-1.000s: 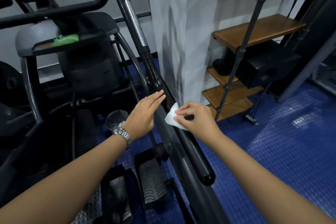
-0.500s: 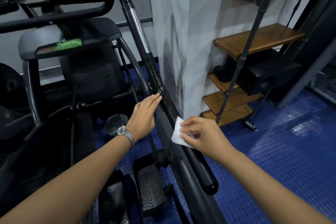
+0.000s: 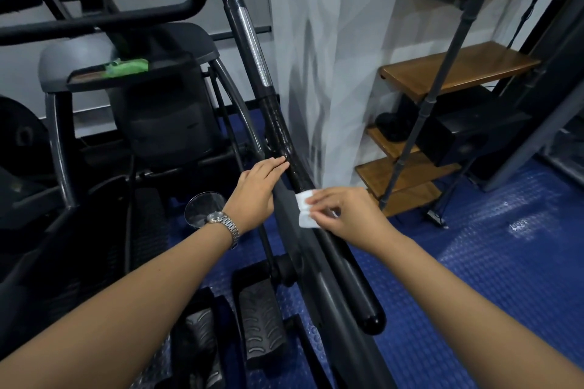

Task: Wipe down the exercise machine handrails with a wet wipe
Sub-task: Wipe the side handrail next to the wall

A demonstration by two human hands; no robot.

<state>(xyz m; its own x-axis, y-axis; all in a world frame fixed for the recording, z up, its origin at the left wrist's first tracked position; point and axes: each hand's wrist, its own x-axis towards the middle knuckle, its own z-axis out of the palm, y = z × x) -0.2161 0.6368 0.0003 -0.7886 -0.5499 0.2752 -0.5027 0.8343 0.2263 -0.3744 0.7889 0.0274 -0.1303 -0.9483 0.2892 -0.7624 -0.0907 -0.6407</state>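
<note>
A long black handrail (image 3: pixel 279 133) of the exercise machine runs from the top centre down to a rounded end at the lower right. Its upper part has a chrome sleeve and looks wet and glossy below that. My right hand (image 3: pixel 346 215) pinches a folded white wet wipe (image 3: pixel 305 208) and presses it onto the rail. My left hand (image 3: pixel 257 188), with a metal watch on the wrist, lies flat with straight fingers against the left side of the rail, just above the wipe, holding nothing.
A green wipe packet (image 3: pixel 126 66) lies on the machine's tray at upper left. Two ribbed foot pedals (image 3: pixel 259 322) sit below the rail. A clear glass (image 3: pixel 202 208) stands on the blue floor. Wooden stair treads (image 3: pixel 455 69) and a thin black pole (image 3: pixel 442 79) rise at right.
My right hand has slid the wipe a little way down the rail towards me and turned more onto its top. My left hand has stayed flat against the rail.
</note>
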